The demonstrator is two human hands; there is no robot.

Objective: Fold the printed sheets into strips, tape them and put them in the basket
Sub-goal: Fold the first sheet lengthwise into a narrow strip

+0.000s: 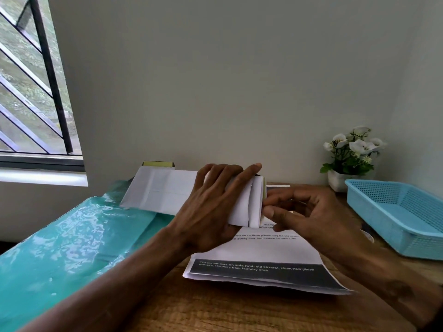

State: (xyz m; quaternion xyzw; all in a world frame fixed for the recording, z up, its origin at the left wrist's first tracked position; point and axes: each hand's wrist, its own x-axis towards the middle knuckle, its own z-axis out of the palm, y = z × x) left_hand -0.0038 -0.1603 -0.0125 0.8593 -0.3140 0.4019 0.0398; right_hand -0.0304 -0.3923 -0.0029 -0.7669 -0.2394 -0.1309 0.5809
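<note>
Wooden bench (pixel 239 312) against wall. On it: stack of printed sheets (pixel 259 271) at centre, teal plastic sheet (pixel 72 248) at left, blue mesh basket (pixel 402 212) at right. White pot of flowers (pixel 338 179) stands just behind basket's far corner.

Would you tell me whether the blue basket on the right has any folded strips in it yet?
Seemingly empty: the blue basket shows only bare mesh floor; its right end is out of view.

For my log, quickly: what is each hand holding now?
Left hand: closed on the folded paper strip.
Right hand: pinching the strip's right edge.
</note>
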